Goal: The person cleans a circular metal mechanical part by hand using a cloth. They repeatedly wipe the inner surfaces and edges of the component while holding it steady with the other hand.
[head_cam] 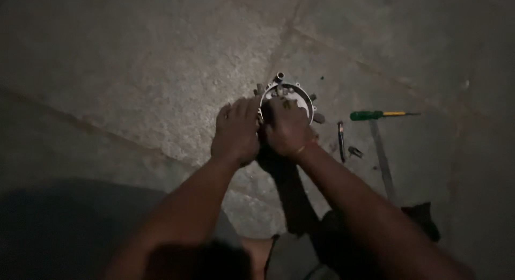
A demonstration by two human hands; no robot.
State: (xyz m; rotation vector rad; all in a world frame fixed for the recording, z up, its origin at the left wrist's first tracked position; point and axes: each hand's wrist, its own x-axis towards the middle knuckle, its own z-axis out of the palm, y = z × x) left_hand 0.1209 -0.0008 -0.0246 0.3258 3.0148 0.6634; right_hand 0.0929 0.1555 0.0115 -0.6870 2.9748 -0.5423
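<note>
Gripping the round white housing (287, 95) on the stone floor (134, 71), left hand (236, 131) and right hand (287, 129) appear mid-job, with loose small parts (351, 150) and the green-handled screwdriver (378, 115) lying unused to the right.

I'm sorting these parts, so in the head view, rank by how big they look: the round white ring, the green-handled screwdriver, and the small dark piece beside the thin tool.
1. Round white ring, partly hidden by the hands
2. Green-handled screwdriver, close in length
3. Small dark piece
</note>
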